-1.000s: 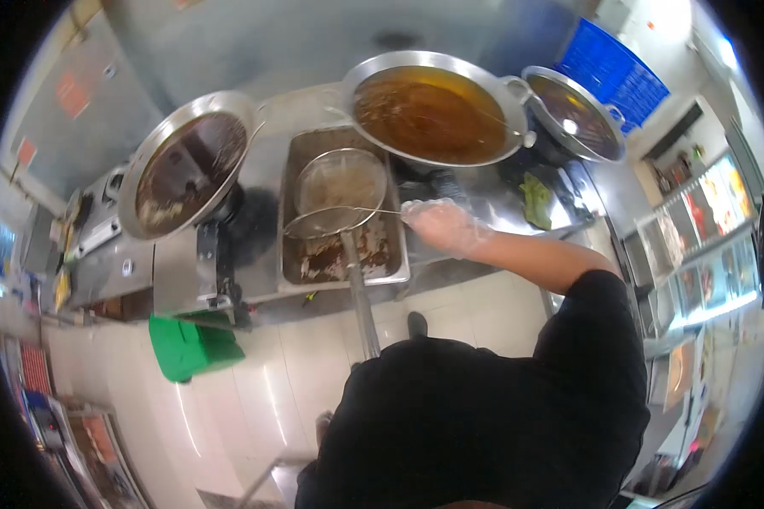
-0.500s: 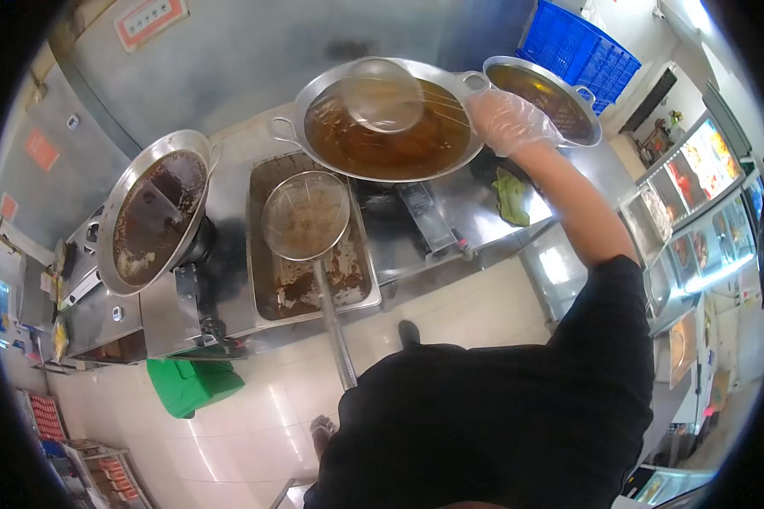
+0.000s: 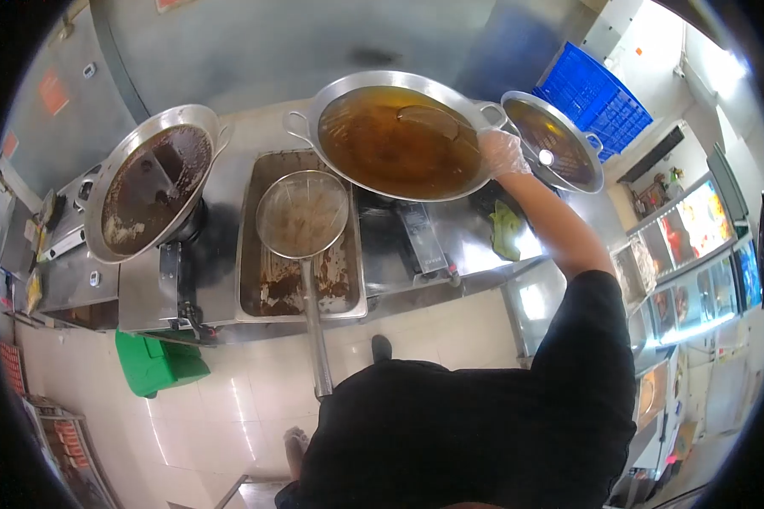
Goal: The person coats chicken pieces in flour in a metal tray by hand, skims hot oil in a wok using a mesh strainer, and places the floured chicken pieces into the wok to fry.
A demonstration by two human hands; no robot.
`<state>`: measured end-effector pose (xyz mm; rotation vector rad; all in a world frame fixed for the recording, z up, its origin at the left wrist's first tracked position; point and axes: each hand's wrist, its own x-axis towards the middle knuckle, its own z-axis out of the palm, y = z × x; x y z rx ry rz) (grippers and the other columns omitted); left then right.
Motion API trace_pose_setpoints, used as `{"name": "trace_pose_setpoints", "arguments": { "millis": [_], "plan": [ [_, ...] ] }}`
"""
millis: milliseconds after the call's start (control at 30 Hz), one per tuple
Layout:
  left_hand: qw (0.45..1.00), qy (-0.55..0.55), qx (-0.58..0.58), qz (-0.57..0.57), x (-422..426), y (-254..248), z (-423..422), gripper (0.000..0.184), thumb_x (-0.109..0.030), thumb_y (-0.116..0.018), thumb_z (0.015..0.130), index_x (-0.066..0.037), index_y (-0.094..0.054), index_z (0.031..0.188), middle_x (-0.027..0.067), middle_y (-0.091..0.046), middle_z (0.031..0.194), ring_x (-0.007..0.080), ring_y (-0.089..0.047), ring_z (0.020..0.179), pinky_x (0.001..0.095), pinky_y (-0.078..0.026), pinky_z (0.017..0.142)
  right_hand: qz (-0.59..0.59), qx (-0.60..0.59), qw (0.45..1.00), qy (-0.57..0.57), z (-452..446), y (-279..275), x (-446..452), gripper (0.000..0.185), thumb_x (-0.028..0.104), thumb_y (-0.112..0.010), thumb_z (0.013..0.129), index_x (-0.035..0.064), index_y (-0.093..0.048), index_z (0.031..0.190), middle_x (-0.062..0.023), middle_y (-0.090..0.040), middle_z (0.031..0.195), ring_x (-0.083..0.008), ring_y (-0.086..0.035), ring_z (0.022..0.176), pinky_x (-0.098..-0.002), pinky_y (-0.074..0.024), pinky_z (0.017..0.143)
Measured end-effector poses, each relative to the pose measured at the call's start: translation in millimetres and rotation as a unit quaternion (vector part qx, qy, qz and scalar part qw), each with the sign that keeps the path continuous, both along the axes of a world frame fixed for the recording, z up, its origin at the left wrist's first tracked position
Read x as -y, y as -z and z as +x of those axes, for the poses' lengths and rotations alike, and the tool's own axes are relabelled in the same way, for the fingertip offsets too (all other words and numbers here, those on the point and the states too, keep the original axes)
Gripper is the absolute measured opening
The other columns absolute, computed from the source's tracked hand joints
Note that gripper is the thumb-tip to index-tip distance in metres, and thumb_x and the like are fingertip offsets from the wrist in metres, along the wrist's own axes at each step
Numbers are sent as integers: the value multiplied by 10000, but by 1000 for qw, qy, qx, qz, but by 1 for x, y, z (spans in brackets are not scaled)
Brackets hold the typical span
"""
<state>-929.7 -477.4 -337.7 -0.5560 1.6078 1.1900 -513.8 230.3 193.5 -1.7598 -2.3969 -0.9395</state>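
Observation:
My right hand point(image 3: 503, 153), in a clear plastic glove, is closed round the handle of a skimmer at the right rim of the middle wok. The skimmer's round head point(image 3: 429, 119) is mostly under the brown oil in that wok point(image 3: 390, 191), with part of its rim showing. My left hand point(image 3: 295, 441), also gloved, hangs low beside my body, away from the counter; its fingers are too small to read. A second, long-handled mesh strainer point(image 3: 304, 216) rests over a stained rectangular metal tray point(image 3: 361, 288), its handle pointing towards me.
To the left stands a wok point(image 3: 204, 127) of dark liquid, and to the right another wok point(image 3: 594, 174) of oil. A green crumpled cloth-like item point(image 3: 506, 231) lies on the steel counter point(image 3: 471, 254). Blue crates point(image 3: 594, 97) stand behind; a green bin point(image 3: 157, 365) is on the floor.
The skimmer head, blurred above the oil before, is now down in it near the wok's right side. My right hand has lowered slightly. The camera view has shifted a little.

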Motion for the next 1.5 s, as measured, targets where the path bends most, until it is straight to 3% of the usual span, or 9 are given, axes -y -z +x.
{"name": "trace_pose_setpoints", "arguments": {
  "millis": [600, 767, 867, 1000, 1167, 1267, 1367, 1467, 1500],
  "plan": [
    [999, -26, 10, 27, 28, 6, 38, 183, -179, -621, 851, -86, -567, 702, 56, -562, 677, 226, -566, 640, 369, -466, 584, -17, 40, 999, 12, 6, 15, -107, 201, 158, -570, 870, 76, -753, 876, -148, -732, 884, -284, -732, 814, -436, -568, 648],
    [996, -10, 7, 87, 39, 13, 41, 178, -174, -592, 874, -89, -551, 723, 45, -552, 693, 205, -554, 640, 355, -455, 578, -116, 7, 990, 76, 14, -14, -109, 314, 216, -461, 943, 80, -701, 1094, -195, -684, 1109, -335, -667, 1058, -454, -533, 905],
    [994, -89, 43, 53, 30, 14, 40, 214, -146, -596, 864, -40, -551, 682, 67, -562, 692, 210, -588, 667, 346, -476, 591, -156, 78, 981, 86, 31, -18, -119, 343, 234, -445, 960, 90, -665, 1180, -204, -662, 1160, -342, -653, 1086, -462, -521, 928],
    [998, -49, -22, 42, -3, -32, 43, 179, -172, -552, 911, -88, -538, 754, 27, -518, 685, 175, -517, 601, 333, -431, 551, -161, 57, 981, 97, 21, -41, -72, 297, 207, -493, 942, 55, -715, 1066, -205, -677, 1134, -354, -668, 1055, -449, -535, 893],
    [996, -10, 83, 20, 5, 48, 14, 77, -183, -552, 920, -188, -523, 848, -35, -438, 639, 135, -405, 508, 330, -320, 446, -203, 115, 967, 105, 45, -30, -80, 228, 148, -568, 895, 48, -732, 1017, -188, -694, 1107, -350, -674, 1047, -448, -539, 867],
    [987, 99, -99, 82, 16, 45, 17, 151, -164, -551, 905, -195, -479, 777, -31, -435, 639, 140, -403, 508, 324, -318, 449, -222, 106, 962, 119, 34, -46, -51, 219, 138, -585, 881, 51, -734, 1015, -171, -703, 1092, -348, -673, 1049, -442, -540, 862],
    [998, 15, 26, -56, 4, 37, 8, 183, -160, -554, 881, -202, -456, 733, -25, -440, 648, 150, -403, 510, 337, -322, 451, -245, 111, 955, 123, 27, -54, -33, 219, 156, -596, 875, 52, -734, 1009, -165, -708, 1080, -351, -674, 1042, -436, -541, 854],
    [967, 198, -104, 119, 32, 15, 0, 293, -108, -583, 838, -126, -443, 581, -12, -504, 626, 114, -444, 571, 321, -344, 499, -282, 121, 946, 110, 24, -58, -19, 222, 175, -608, 863, 49, -734, 996, -163, -714, 1051, -343, -681, 999, -430, -543, 827],
    [987, 142, -47, 58, 32, 24, -1, 280, -121, -567, 837, -153, -430, 595, -14, -463, 603, 134, -413, 532, 332, -339, 485, -296, 123, 942, 102, 21, -61, -13, 223, 180, -612, 859, 48, -734, 991, -163, -716, 1038, -337, -685, 979, -428, -544, 814]
  ]
}}
